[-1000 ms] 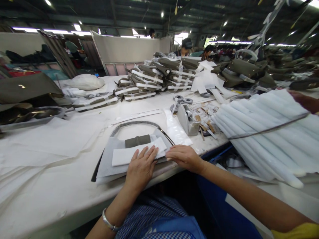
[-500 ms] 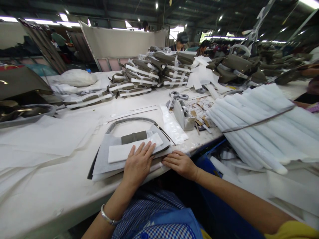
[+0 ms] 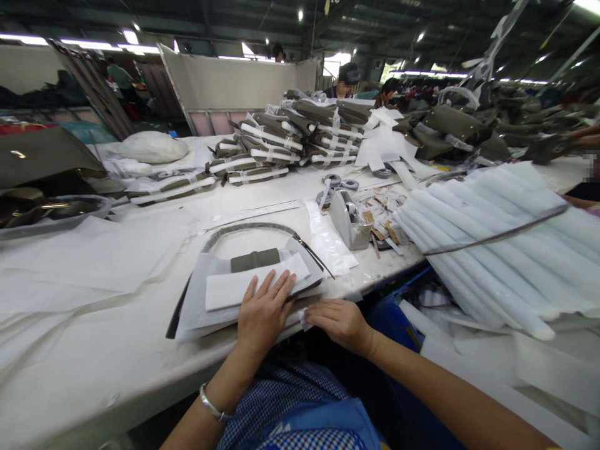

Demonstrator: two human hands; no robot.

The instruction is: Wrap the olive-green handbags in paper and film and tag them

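left hand [image 3: 265, 310] flat, open, pressing white strip [image 3: 234, 289] on wrapped bag [image 3: 244, 294] at bench [image 3: 94, 350] edge. right hand [image 3: 340, 320] slid off bag corner, now pinching small tape piece [image 3: 304, 320], likely sealing wrap.

Bright overhead strip lights glare under a dim roof; wide-angle distortion bends the edges, slightly soft.

I see bare forearms, a thin silver bangle [image 3: 212, 409] on the left wrist [image 3: 220, 400], a blue-and-white checked garment [image 3: 285, 400] and a plain blue apron panel [image 3: 323, 425] below.
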